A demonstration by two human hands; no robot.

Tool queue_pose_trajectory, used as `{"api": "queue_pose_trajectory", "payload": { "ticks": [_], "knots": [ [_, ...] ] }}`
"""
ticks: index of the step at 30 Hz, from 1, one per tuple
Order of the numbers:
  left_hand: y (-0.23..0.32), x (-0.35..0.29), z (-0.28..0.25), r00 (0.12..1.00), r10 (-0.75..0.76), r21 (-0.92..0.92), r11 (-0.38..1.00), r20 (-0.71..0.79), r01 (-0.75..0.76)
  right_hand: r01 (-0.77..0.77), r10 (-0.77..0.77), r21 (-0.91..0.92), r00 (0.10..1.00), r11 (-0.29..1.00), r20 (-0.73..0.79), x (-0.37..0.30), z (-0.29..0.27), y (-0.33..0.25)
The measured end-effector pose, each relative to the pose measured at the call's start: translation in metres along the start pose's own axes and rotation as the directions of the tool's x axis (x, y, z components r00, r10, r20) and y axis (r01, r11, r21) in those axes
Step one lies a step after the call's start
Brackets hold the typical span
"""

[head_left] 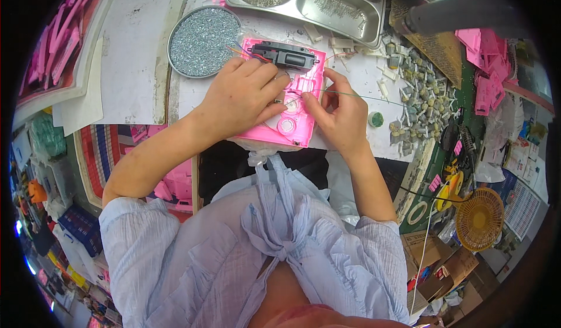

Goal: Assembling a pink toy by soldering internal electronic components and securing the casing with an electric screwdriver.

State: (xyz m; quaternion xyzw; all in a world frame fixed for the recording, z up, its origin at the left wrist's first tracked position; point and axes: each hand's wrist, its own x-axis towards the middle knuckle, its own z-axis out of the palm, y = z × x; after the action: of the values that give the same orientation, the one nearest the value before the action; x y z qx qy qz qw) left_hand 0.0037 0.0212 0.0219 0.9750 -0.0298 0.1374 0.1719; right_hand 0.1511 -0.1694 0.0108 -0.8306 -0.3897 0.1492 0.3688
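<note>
A pink plastic housing (300, 130) lies on the worktable in front of me, its inner side with round fittings facing up. Across its far end sits a black module (284, 55) with thin coloured wires. My left hand (245, 97) rests over the housing's left part, fingers bent and closed; whatever is between thumb and fingers is hidden. At the right edge, my right hand (343, 116) grips the housing, thumb on its inner side and bent fingers along the rim. A thin green wire (374, 98) runs from near the right thumb over the table.
A round dish (235, 21) of screws stands far left of the housing. Behind it is a metal tray (301, 13) with small parts. Several small motor-like parts (418, 97) are heaped at right, beside a green round piece (376, 119). A dark tool arm (467, 13) overhangs far right.
</note>
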Motion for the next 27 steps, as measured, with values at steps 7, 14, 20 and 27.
{"api": "queue_pose_trajectory", "payload": {
  "ticks": [7, 14, 20, 27],
  "knots": [
    [0.007, -0.003, 0.004, 0.999, -0.030, 0.060, 0.998, 0.022, 0.029, -0.162, 0.159, 0.052, 0.985, 0.985, 0.068, 0.016, -0.003, -0.007],
    [0.005, -0.005, 0.005, 0.999, -0.033, -0.004, 0.999, -0.001, 0.033, -0.151, 0.138, 0.238, 0.988, 0.959, 0.071, 0.014, -0.008, 0.001],
    [0.026, -0.007, -0.005, 0.995, 0.022, -0.168, 0.985, -0.098, -0.038, 0.248, -0.282, 0.341, 0.958, 0.907, 0.053, -0.045, -0.028, -0.020],
    [0.059, -0.060, 0.007, 0.973, 0.230, -0.226, 0.948, -0.003, -0.225, 0.504, -0.555, 0.239, 0.792, 0.830, 0.254, -0.026, -0.017, -0.039]
  ]
}}
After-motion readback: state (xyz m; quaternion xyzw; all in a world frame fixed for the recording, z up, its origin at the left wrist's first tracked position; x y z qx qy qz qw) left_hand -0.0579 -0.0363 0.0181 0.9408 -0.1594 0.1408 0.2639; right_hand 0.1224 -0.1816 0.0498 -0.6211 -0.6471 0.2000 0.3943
